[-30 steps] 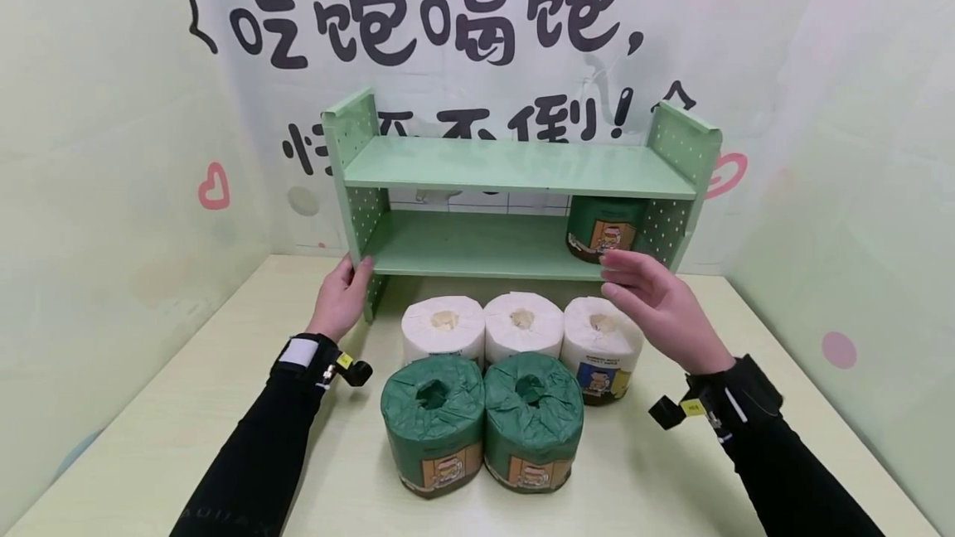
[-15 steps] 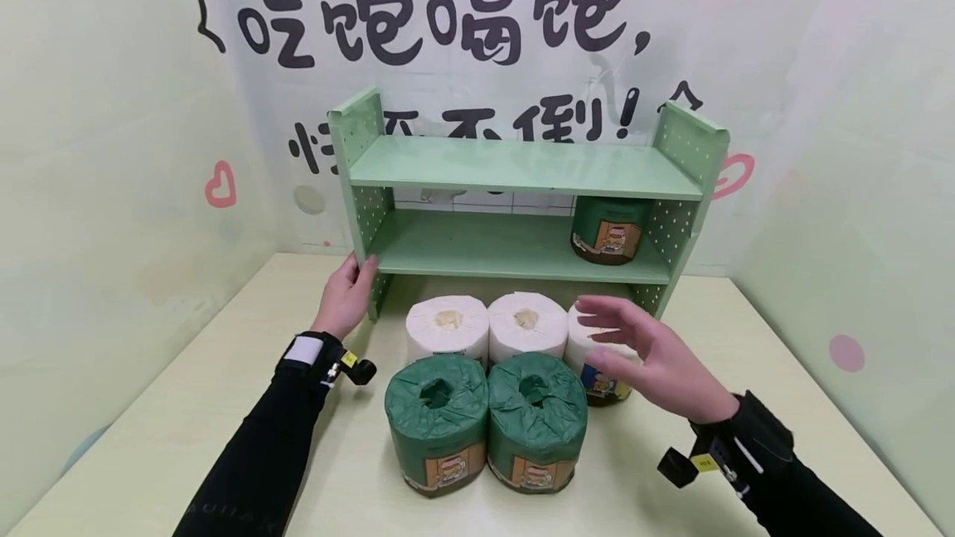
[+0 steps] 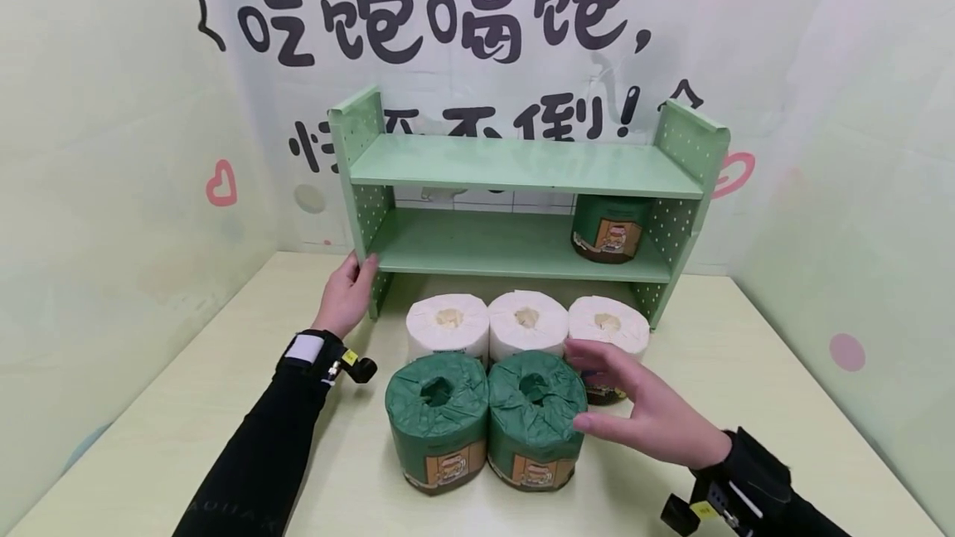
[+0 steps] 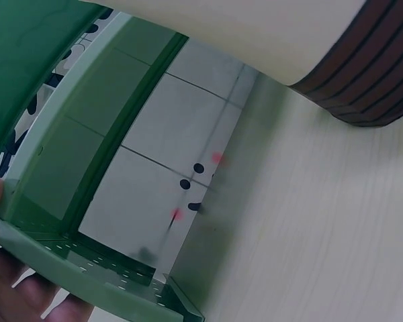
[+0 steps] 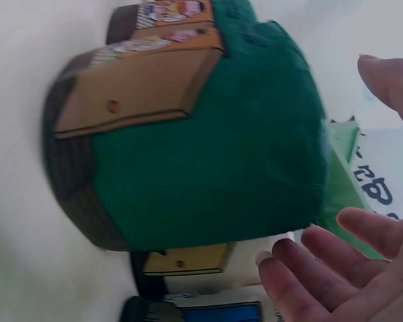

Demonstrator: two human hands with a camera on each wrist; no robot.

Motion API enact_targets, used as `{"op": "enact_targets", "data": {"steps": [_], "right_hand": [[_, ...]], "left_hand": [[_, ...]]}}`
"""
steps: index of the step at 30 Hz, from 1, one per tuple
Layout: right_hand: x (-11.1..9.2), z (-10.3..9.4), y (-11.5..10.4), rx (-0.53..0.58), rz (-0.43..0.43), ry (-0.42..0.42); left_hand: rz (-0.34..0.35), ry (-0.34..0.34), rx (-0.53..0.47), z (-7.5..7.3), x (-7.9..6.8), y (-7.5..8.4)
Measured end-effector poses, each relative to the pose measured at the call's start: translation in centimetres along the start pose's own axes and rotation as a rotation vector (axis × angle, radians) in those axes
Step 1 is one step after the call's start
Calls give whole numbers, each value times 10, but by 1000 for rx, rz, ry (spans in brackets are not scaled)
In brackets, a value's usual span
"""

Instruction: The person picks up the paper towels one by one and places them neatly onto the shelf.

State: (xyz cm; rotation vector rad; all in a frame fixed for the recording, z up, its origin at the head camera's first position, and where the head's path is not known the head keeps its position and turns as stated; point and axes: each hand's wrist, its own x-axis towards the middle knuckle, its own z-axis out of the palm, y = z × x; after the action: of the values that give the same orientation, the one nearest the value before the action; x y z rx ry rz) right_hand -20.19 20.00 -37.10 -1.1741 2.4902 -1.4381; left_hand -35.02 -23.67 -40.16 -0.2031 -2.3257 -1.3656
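Observation:
My left hand grips the lower left side panel of a green two-tier shelf rack, thumb in front and fingers behind; in the left wrist view the fingers show past the panel edge. My right hand spreads beside the right green-wrapped toilet roll, thumb apart from the fingers. In the right wrist view a gap shows between that hand and the roll. To its left stands another green toilet roll. One more green roll sits on the rack's lower tier at the right end.
Behind the green rolls three white-wrapped toilet rolls stand in a row: left, middle and right. All stand on a pale wooden table in front of the rack. A printed cloth wall rises behind.
My right hand has come down and toward me from the roll on the rack, past the right white roll, to the right green roll. My left hand keeps its hold on the rack.

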Motion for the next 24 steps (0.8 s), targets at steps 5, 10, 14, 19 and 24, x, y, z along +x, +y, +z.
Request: {"op": "enact_targets", "data": {"steps": [5, 10, 14, 19, 24], "right_hand": [[-2, 10, 6, 16, 6, -20], [-2, 19, 10, 51, 14, -28], [-3, 27, 11, 37, 58, -20], [-3, 36, 15, 51, 80, -12], [-3, 43, 20, 96, 94, -12]], "left_hand": [[-3, 2, -1, 0, 1, -2], [-14, -7, 5, 0, 2, -2], [-35, -9, -3, 0, 2, -2], [-35, -9, -7, 0, 2, 0], [-37, -14, -12, 1, 3, -1]]}}
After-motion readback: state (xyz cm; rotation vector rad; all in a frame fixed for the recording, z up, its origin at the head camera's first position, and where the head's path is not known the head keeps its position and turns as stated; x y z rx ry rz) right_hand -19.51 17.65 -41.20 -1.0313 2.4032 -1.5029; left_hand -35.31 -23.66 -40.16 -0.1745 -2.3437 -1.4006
